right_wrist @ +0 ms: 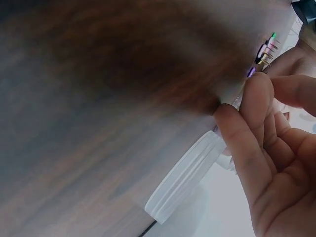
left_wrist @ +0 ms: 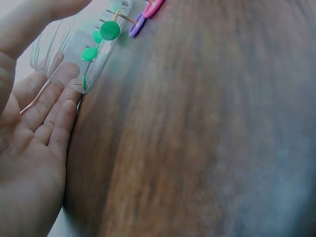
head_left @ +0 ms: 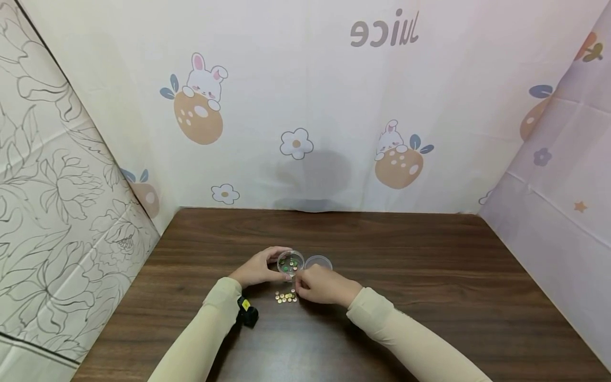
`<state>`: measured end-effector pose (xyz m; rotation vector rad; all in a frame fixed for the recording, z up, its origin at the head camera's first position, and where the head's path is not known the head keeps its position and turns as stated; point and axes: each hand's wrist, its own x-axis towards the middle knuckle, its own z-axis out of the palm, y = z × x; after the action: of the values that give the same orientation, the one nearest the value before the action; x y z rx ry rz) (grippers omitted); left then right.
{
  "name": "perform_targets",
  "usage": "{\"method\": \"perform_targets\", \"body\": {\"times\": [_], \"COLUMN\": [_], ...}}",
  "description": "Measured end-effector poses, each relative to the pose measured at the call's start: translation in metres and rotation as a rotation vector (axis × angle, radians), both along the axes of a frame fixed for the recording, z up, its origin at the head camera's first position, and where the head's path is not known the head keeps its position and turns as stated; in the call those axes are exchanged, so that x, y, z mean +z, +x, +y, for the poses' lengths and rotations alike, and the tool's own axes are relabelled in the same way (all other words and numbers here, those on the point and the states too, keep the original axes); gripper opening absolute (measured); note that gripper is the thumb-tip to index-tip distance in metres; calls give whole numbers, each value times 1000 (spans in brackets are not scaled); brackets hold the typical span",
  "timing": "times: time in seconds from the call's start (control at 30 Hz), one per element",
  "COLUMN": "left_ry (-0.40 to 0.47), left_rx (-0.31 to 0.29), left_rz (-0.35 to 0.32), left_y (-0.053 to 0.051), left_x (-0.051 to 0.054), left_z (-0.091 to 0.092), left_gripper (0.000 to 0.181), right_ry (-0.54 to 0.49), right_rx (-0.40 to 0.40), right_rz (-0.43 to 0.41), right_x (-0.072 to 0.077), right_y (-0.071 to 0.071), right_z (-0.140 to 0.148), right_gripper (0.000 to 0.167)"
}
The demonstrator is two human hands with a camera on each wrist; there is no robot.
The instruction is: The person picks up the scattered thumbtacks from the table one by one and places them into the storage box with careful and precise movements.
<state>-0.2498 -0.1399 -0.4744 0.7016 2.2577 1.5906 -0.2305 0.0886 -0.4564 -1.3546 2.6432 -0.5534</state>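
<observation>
My left hand (head_left: 261,267) holds a clear round container (head_left: 290,272) by its side, thumb near and fingers behind. Inside lie several thumbtacks (left_wrist: 109,30), green ones among them. In front of it, on the table, a cluster of thumbtacks (head_left: 285,297) lies with pins up; pink and purple heads show in the left wrist view. Beside that cluster and the container is my right hand (head_left: 322,285), fingers curled and thumb close to the index finger. Whether a tack is between its fingertips is hidden. A clear round lid (head_left: 319,260) lies just behind the right hand.
The brown wooden table (head_left: 406,249) extends on all sides of the hands. A black device with a yellow mark (head_left: 247,312) is at the left wrist. Printed cloth (head_left: 305,106) hangs behind the table and on both sides.
</observation>
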Motion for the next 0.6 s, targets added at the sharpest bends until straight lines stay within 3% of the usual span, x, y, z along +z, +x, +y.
{"method": "perform_targets", "body": {"times": [0.07,0.3,0.6], "left_ry": [1,-28,-60], "left_rx": [2,19,25], "left_rz": [-5,-6,3], "left_y": [-1,-16,-16], "left_x": [-1,-28,-27], "left_z": [0,-3,-3], "left_gripper": [69,71,71], "right_ry": [-9,-3,-22], "right_rx": [6,-16,-11], "right_rz": [0,-55,-171], "right_x": [-1,0,6], "right_y": [0,-1,-2], "right_z": [0,1,4], "right_gripper": [15,13,12]}}
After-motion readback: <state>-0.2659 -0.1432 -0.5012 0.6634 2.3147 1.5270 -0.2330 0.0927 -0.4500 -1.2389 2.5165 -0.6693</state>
